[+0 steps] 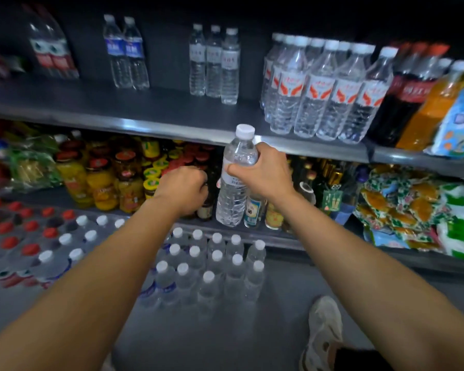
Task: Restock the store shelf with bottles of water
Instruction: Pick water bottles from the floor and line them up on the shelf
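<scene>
Right hand (263, 174) lifts a water bottle (235, 180) before the shelf (172, 121).
Its fingers wrap the upright bottle's upper body just below the shelf edge; the left hand (184, 188) is clenched, empty, beside it, above floor bottles (209, 266).

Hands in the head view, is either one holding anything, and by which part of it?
The right hand holds an upright water bottle, fingers wrapped round its upper body, at the label, below the white cap. The left hand is curled and holds nothing visible.
</scene>
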`<state>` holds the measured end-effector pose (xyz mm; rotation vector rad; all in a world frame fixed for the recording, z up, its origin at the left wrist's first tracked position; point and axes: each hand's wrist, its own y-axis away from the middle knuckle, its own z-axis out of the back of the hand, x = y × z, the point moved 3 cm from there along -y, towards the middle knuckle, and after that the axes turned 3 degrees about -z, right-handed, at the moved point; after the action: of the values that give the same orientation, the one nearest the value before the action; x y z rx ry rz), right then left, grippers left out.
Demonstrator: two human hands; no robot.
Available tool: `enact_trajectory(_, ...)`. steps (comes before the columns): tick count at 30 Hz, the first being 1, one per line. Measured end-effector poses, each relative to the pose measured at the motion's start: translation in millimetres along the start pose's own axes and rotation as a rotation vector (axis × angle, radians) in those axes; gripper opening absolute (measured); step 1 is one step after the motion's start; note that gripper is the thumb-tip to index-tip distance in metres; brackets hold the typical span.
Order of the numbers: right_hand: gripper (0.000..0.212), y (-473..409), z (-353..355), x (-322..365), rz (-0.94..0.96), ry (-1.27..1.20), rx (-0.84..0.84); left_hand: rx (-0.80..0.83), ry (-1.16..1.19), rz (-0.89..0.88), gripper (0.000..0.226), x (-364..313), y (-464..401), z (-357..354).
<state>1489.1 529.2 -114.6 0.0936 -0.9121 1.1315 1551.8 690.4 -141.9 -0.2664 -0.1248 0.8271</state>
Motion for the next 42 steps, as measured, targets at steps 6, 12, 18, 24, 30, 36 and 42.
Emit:
enact_trajectory(6, 0.052, -78, 19, 45, 0.106, -0.012, -0.069, -0.107, -0.031, 0.007, 0.021, 35, -65, 40)
enact_trajectory(12, 0.039, -146, 29, 84, 0.145, -0.059, -0.085, -0.156, -0.073, 0.031, 0.024, 71, -125, 75)
enact_trajectory(18, 0.03, -205, 24, 114, 0.149, -0.085, -0.115, -0.185, -0.087, 0.041, 0.026, 103, -170, 94)
enact_trajectory(24, 0.028, -262, -3, 120, 0.139, -0.079, -0.093, -0.183, -0.087, 0.028, 0.021, 123, -213, 80)
enact_trajectory(30, 0.043, -326, -43, 114, 0.105, -0.044, -0.073, -0.166, -0.081, -0.008, 0.018, 148, -260, 55)
enact_trajectory(36, 0.03, -375, -79, 106, 0.094, -0.007, -0.041, -0.143, -0.058, -0.031, 0.019, 174, -301, 22)
enact_trajectory(42, 0.019, -409, -108, 101, 0.086, 0.057, -0.043, -0.12, -0.048, -0.038, 0.028, 200, -329, -2)
